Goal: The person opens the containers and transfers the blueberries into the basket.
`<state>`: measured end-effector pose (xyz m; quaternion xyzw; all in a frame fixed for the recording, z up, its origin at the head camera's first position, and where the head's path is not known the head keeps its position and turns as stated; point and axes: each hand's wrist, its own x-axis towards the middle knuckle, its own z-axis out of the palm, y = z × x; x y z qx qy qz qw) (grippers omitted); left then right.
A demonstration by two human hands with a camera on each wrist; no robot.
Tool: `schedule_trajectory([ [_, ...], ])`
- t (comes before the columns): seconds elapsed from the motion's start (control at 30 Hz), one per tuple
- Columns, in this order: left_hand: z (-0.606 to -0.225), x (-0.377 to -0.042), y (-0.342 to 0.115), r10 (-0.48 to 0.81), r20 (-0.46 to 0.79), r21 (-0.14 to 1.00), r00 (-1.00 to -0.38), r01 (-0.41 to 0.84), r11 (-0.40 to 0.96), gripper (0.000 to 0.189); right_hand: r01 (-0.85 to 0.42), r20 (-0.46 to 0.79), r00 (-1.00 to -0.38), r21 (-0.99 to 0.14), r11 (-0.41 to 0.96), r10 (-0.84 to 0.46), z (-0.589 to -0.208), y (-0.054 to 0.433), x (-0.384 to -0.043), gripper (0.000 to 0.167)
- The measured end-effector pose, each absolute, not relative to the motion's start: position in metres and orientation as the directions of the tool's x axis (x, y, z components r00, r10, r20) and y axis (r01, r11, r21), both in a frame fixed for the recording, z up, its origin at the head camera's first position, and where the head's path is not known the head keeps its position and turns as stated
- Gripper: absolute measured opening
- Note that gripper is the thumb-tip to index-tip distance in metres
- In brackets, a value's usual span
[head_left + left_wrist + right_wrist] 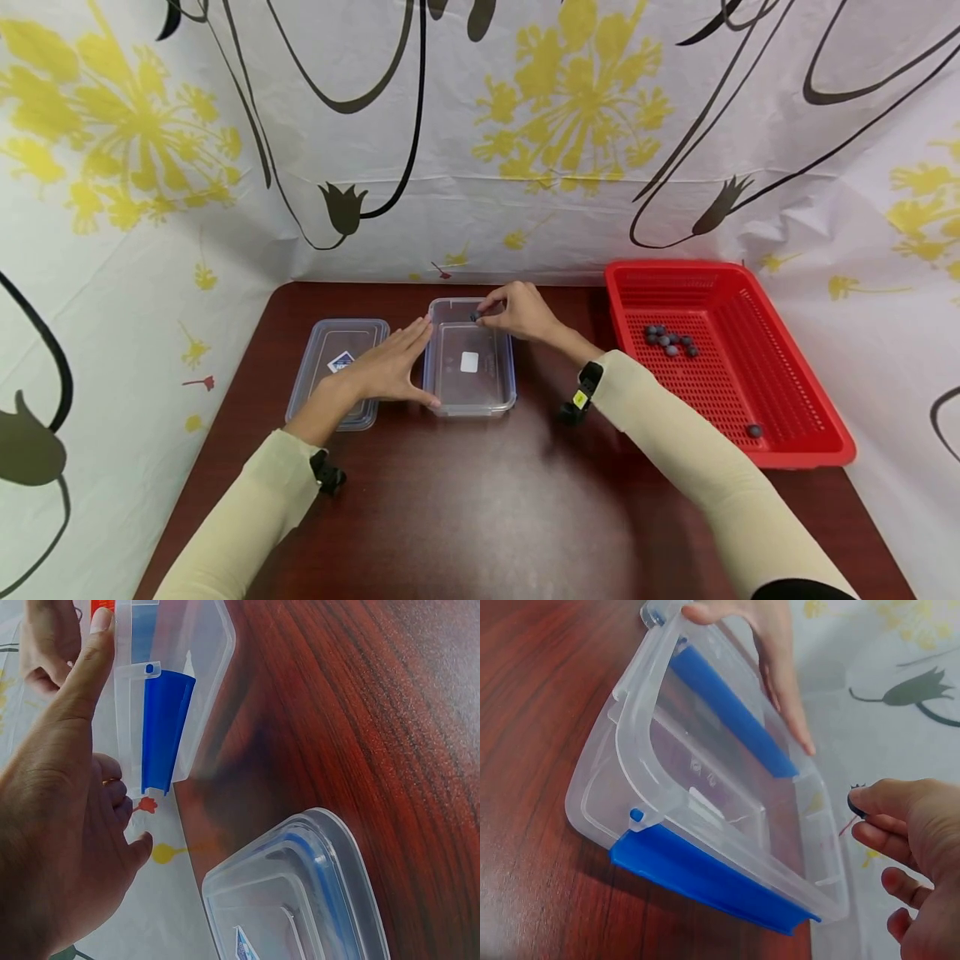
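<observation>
A clear plastic container [457, 387] with blue side clips [712, 877] stands lidless on the table, a small white square on its bottom. My left hand [384, 367] rests along its left rim, fingers extended and thumb near the front left corner. Between thumb and forefinger, my right hand [525, 312] pinches a blueberry [857, 804] over the container's far end. The blueberry's crown shows in the right wrist view. No other berries are visible inside the container. Partly under the left forearm lies a clear lid [322, 343] with a blue-and-white label.
On the right stands a red perforated basket [798, 458] holding several blueberries [672, 340] in a cluster and a lone blueberry [754, 431] near its front. The dark wood table [480, 500] meets a patterned white cloth [450, 225] at the back and sides.
</observation>
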<state>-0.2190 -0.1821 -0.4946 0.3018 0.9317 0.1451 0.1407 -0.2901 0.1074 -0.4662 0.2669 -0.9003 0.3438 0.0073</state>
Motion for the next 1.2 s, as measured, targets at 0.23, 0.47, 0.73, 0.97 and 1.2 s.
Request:
schedule_trajectory([
  [0.23,-0.496,-0.219,-0.182,0.608,-0.17,0.355,-0.776,0.527,0.772,0.138,-0.512,0.212,-0.835,-0.635,0.578,-0.507,-0.447,0.125,-0.279,0.015],
  [0.47,-0.495,-0.217,-0.182,0.612,-0.162,0.358,-0.774,0.532,0.767,0.138,-0.523,0.224,-0.836,-0.605,0.6,-0.502,-0.432,0.16,-0.262,0.016],
  [0.73,-0.493,-0.216,-0.183,0.61,-0.162,0.363,-0.775,0.528,0.768,0.139,-0.516,0.235,-0.846,-0.586,0.625,-0.479,-0.414,0.218,-0.25,0.014],
  [0.97,-0.493,-0.215,-0.183,0.608,-0.17,0.364,-0.776,0.524,0.77,0.139,-0.371,0.144,-0.921,-0.614,0.697,-0.363,-0.408,0.276,-0.249,0.014],
  [1.2,-0.492,-0.215,-0.182,0.61,-0.166,0.364,-0.775,0.527,0.768,0.138,-0.306,0.118,-0.949,-0.573,0.76,-0.293,-0.42,0.329,-0.262,0.018],
])
